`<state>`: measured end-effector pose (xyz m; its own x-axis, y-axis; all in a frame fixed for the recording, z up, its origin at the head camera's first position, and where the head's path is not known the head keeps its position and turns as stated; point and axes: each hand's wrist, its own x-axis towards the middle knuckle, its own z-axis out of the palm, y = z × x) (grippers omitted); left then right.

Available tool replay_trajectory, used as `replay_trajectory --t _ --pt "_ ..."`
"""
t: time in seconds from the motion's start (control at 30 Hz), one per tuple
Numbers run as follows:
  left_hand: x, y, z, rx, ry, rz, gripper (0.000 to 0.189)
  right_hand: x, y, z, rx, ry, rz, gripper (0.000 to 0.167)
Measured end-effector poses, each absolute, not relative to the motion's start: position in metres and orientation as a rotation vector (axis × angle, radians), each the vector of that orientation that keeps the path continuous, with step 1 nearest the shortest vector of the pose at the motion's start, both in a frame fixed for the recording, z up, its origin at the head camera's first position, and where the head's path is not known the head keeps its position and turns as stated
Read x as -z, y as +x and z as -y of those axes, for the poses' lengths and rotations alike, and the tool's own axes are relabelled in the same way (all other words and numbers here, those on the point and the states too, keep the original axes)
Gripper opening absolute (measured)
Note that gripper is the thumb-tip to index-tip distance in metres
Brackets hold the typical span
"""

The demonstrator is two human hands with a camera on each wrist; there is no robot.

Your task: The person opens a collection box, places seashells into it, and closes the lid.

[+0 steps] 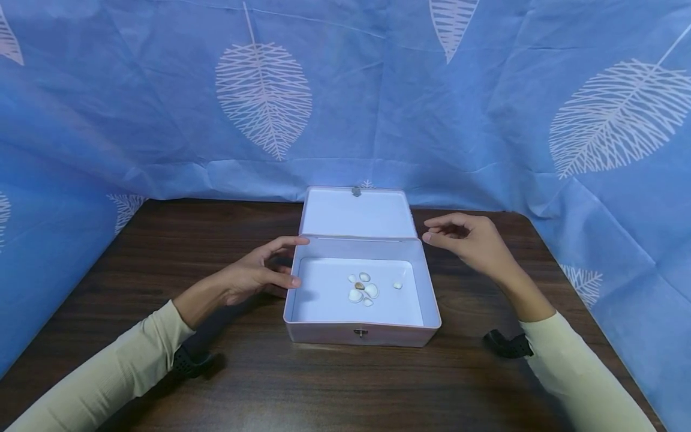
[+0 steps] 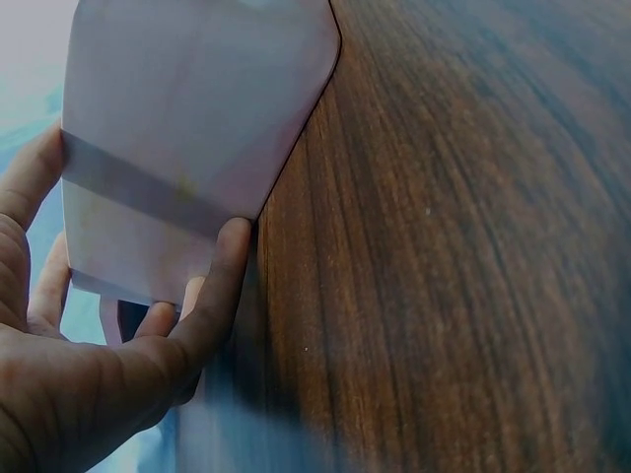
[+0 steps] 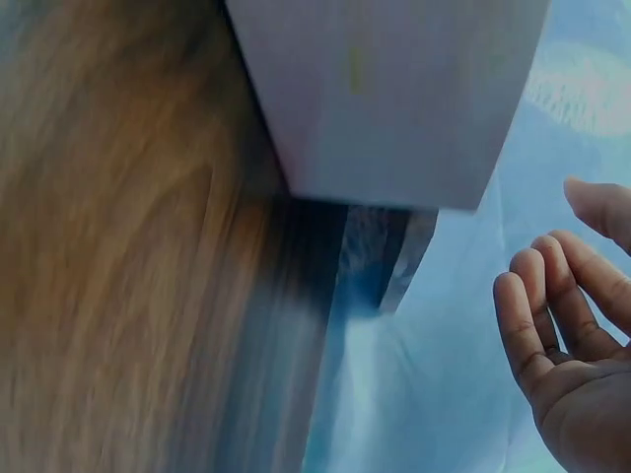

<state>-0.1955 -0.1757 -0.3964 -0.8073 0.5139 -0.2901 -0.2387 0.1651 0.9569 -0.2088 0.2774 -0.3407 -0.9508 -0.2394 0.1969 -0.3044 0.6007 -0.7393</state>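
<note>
A pale pink tin box (image 1: 324,333) stands on the table with its lid (image 1: 356,211) tipped back. On its white floor, several small white seashells (image 1: 370,290) ring a brown shell (image 1: 359,286) like petals. One more white shell (image 1: 397,285) lies apart, to the right. My left hand (image 1: 254,273) rests on the box's left side, thumb and index finger at the rim. In the left wrist view, its fingers (image 2: 219,281) touch the outer wall. My right hand (image 1: 468,240) hovers beside the back right corner, fingers loosely bent, holding nothing.
The dark wooden table (image 1: 356,390) extends around the box. A blue curtain (image 1: 378,108) with white leaf prints hangs behind and along both sides. The box has a small metal clasp (image 1: 360,332) at the front. Black bands (image 1: 507,344) sit at both wrists.
</note>
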Motion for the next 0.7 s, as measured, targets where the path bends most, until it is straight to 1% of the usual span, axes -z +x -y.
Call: replay_trajectory --t 0.2,0.43,0.7 --pt "0.396 -0.197 0.175 -1.702 0.258 -1.874 0.096 0.343 -0.219 -0.301 -1.253 0.388 2.752 0.032" --pt "0.396 -0.197 0.176 -1.698 0.24 -1.875 0.096 0.349 -0.233 -0.328 -1.139 0.233 2.813 0.044" --pt "0.396 -0.196 0.176 -1.696 0.243 -1.868 0.096 0.356 -0.252 -0.36 -1.273 0.138 2.78 0.048"
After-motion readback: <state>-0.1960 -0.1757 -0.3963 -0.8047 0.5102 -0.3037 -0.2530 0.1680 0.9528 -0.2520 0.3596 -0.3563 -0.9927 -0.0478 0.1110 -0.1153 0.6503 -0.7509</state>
